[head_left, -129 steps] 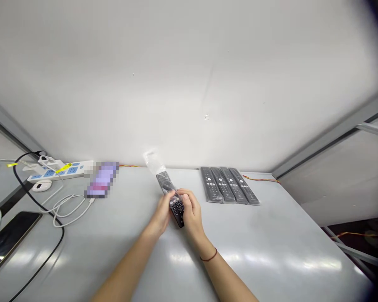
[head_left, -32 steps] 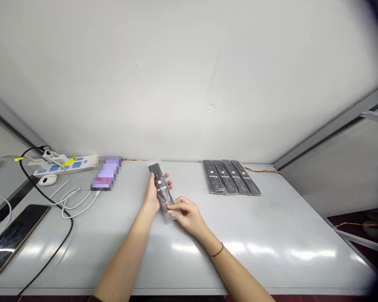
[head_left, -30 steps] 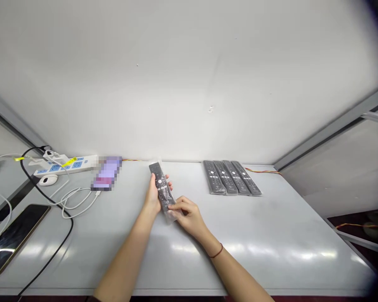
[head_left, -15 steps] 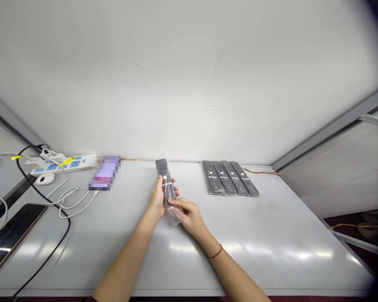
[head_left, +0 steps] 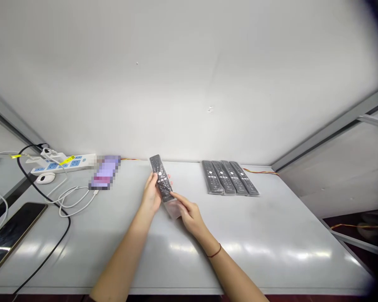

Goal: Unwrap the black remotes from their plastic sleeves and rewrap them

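Observation:
A black remote control (head_left: pixel 161 178) in a clear plastic sleeve is tilted up above the table, its buttons facing me. My left hand (head_left: pixel 151 195) is wrapped round its left side, with fingertips showing past the right edge. At the lower end, my right hand (head_left: pixel 189 213) pinches the loose end of the plastic sleeve (head_left: pixel 173 209), its index finger near the remote's bottom. Several sleeved remotes (head_left: pixel 228 178) lie side by side at the back of the table, to the right of my hands.
On the grey table (head_left: pixel 271 235), a power strip (head_left: pixel 78 162), a blurred-out phone (head_left: pixel 105 172), a white earbud case (head_left: pixel 45 178) and a dark phone (head_left: pixel 14 233) lie at the left. White cables and a black cable (head_left: pixel 66 233) run between them. A wall rises behind.
The held remote has moved slightly left and up with my left hand. The sleeve's loose end now extends flatter below the remote, with my right hand still on it.

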The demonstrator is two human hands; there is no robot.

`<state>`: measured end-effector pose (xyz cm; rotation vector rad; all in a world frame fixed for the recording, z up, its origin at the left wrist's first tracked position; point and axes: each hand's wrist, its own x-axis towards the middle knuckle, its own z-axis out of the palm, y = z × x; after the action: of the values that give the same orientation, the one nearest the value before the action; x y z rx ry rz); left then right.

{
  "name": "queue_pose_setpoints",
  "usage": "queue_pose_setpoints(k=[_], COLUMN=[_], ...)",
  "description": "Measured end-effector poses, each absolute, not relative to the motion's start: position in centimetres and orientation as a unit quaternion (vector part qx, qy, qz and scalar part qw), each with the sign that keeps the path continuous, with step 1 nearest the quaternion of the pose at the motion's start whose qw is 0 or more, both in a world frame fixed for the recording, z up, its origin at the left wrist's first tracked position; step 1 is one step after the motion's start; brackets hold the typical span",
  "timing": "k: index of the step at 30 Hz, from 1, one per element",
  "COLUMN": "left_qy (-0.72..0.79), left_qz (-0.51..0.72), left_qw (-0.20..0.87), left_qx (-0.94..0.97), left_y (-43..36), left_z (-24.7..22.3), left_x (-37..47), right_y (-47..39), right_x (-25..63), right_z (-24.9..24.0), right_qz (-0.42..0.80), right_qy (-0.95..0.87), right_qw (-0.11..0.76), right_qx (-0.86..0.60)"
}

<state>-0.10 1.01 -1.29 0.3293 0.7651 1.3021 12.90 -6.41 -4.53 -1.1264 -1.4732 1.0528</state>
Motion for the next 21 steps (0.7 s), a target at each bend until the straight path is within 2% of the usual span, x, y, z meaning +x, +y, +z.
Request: queue_pose_setpoints(k=[3,6,10,16,21], left_qy=[0.341,0.330,0.338,0.326,0.349], left_qz=[0.605,0.626,0.618,0.624,0.621], left_qw=[0.707,0.695,0.693,0.688,0.686], left_qx=[0.135,0.126,0.155,0.177,0.146], left_y=[1.4,1.6,1.5,1.1,1.5], left_z=[-1.5,-1.7,-1.7,-1.4,-1.5], left_x=[-0.5,-0.9,-0.8,-0.3,-0.5], right_y=[-6.3,-5.9,-5.6,-5.4,-5.3], right_x=[13.0,13.5,13.9,13.5,14.2], right_z=[-4.7,-4.9,-4.5,-3.9,-4.3], right_qz=[0.532,0.574,0.576,0.510,0.528], right_qy=[-0.511,-0.486,-0.509,-0.528,-0.528], right_qw=[0.510,0.515,0.500,0.476,0.450], right_qx=[-0.443,-0.412,-0.400,-0.484,-0.490])
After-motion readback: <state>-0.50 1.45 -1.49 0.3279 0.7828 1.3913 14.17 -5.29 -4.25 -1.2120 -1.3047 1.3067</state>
